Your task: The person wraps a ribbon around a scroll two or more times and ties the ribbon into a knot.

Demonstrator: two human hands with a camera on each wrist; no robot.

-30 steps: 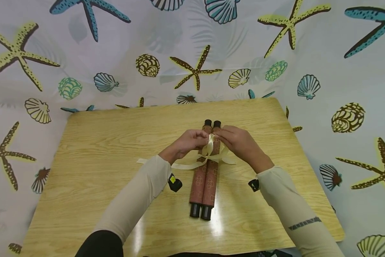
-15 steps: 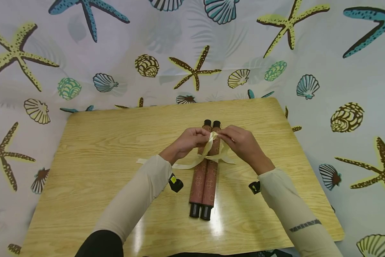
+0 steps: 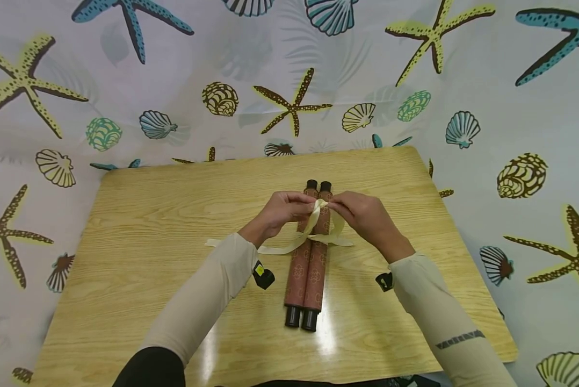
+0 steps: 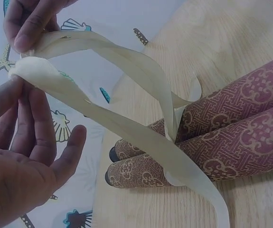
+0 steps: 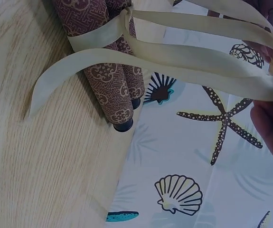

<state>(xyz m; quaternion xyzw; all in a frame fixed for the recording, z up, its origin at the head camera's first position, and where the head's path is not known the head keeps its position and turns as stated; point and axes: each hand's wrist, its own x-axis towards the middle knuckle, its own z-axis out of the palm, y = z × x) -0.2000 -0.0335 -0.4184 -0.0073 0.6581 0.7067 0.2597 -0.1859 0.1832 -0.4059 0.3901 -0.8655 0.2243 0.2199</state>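
Two scrolls (image 3: 305, 274) in reddish-brown patterned fabric with black end knobs lie side by side on the table. A cream ribbon (image 4: 136, 128) passes around both of them, and its loose parts rise above the scrolls. My left hand (image 3: 281, 212) pinches the raised ribbon between thumb and fingertips, its other fingers spread in the left wrist view. Facing it, my right hand (image 3: 362, 215) pinches the ribbon close to the same spot. One ribbon tail trails left across the table and another lies to the right. In the right wrist view, my right hand (image 5: 271, 128) is only partly visible at the edge.
A light wood-grain table (image 3: 164, 215) carries the scrolls. Behind and beside it hangs a white cloth (image 3: 183, 70) printed with starfish and shells. Dark small devices are strapped near both wrists, over beige sleeves (image 3: 202, 301).
The ribbon loop between the fingertips has shifted slightly to the right and twisted a little. Both hands keep pinching it, with only small finger movements. The scrolls stay put.
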